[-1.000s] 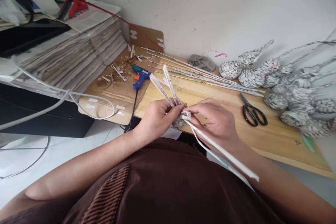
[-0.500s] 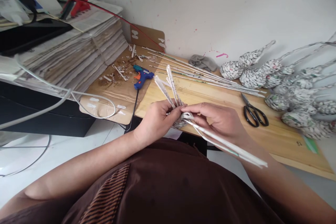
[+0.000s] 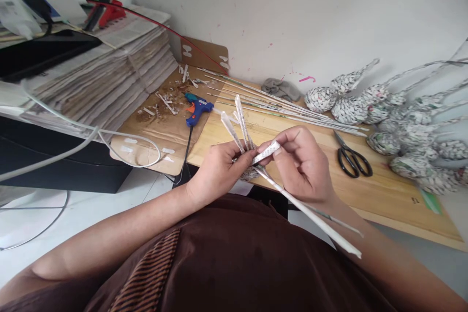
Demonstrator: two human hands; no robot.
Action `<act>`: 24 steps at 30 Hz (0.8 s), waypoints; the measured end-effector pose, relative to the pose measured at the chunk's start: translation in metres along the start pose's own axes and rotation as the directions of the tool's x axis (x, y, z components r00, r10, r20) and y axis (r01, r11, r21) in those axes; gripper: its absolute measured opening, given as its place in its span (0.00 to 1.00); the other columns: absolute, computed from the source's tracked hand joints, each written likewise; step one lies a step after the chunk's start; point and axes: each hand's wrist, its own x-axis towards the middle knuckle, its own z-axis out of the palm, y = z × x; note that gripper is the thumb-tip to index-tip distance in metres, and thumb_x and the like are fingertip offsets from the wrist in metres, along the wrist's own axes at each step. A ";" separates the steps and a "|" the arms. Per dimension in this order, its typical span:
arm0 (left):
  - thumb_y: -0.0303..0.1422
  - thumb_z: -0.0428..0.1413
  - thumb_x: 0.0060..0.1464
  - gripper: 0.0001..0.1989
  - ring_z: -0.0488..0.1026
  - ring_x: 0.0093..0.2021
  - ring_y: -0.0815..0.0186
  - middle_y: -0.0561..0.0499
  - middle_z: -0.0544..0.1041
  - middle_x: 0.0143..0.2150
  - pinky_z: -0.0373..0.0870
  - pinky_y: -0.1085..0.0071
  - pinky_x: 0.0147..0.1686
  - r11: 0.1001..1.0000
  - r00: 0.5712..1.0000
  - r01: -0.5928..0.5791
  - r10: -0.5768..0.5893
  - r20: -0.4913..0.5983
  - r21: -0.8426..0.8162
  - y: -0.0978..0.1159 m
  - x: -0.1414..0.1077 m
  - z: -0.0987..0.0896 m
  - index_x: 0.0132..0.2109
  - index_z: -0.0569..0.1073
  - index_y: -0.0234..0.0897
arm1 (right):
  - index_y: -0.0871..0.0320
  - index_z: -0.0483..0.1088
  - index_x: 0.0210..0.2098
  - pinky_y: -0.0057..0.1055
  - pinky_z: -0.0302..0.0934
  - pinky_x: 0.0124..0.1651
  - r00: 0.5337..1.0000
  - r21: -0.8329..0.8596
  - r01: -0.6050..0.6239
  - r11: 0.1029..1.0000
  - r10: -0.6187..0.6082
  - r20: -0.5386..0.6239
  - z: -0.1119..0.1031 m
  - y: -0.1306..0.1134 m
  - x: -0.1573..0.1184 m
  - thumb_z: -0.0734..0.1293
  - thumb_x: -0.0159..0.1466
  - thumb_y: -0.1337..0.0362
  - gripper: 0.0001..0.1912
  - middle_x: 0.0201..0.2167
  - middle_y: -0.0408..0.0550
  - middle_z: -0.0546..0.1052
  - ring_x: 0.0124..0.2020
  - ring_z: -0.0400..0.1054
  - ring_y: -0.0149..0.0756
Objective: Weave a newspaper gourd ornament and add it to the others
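My left hand (image 3: pixel 219 168) is closed around a small woven newspaper piece (image 3: pixel 250 172), mostly hidden under the fingers. Upright rolled paper strips (image 3: pixel 239 117) stick out of it past the left thumb. My right hand (image 3: pixel 305 165) pinches the end of a flattened printed paper strip (image 3: pixel 266 152) between thumb and fingertips, just right of the left thumb. Below the right hand, a long white paper tube (image 3: pixel 310 214) slants from the woven piece toward my lap, with a thinner one beside it.
A blue glue gun (image 3: pixel 199 109) lies on cardboard (image 3: pixel 146 131) with paper scraps. Long thin paper rods (image 3: pixel 292 107) and black-handled scissors (image 3: pixel 353 156) rest on the wooden board. Several woven newspaper gourd shapes (image 3: pixel 383 141) stand at right. Bundled newspapers (image 3: pixel 127 73) are stacked at left.
My right hand has lifted and turned, drawing the strip's end up and to the right. The long paper tubes have spread apart and dipped. The left hand has barely moved.
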 end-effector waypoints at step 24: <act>0.37 0.55 0.64 0.13 0.79 0.37 0.64 0.50 0.84 0.37 0.71 0.73 0.36 1.000 0.999 0.011 -0.010 -0.033 0.029 0.002 0.001 0.000 0.41 0.82 0.34 | 0.52 0.81 0.38 0.33 0.80 0.39 0.977 0.303 -0.042 0.952 0.103 -0.188 -0.012 0.008 0.013 0.69 0.66 0.68 0.07 0.40 0.45 0.82 0.35 0.79 0.35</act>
